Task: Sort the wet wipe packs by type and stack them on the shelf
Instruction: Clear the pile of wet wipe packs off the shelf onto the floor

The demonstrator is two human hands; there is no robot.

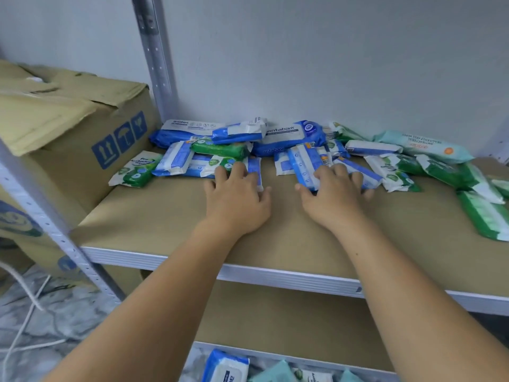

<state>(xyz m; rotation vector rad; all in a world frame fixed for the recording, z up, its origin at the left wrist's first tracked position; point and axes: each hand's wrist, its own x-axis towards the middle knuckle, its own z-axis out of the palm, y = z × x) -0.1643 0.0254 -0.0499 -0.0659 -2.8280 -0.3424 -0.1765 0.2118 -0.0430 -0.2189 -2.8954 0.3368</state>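
Note:
Several wet wipe packs lie in a loose heap along the back of the brown shelf board (pixel 170 216). Large blue Antabax packs (pixel 286 136) sit at the rear, small blue-and-white packs (pixel 173 158) and green packs (pixel 220 148) are mixed in front, and a pale teal pack (pixel 424 146) lies at the right. My left hand (pixel 237 199) rests palm down, its fingertips touching a small blue-and-white pack (pixel 254 168). My right hand (pixel 334 195) pinches another blue-and-white pack (pixel 301 164) between thumb and forefinger, the other fingers spread over neighbouring packs.
A worn cardboard box (pixel 82 133) stands left of the shelf, beside the grey metal uprights (pixel 154 59). A white wall closes the back. More green packs (pixel 484 216) trail toward the right edge. Further packs (pixel 228 368) lie on a lower level, and white cables (pixel 30 307) run across the floor.

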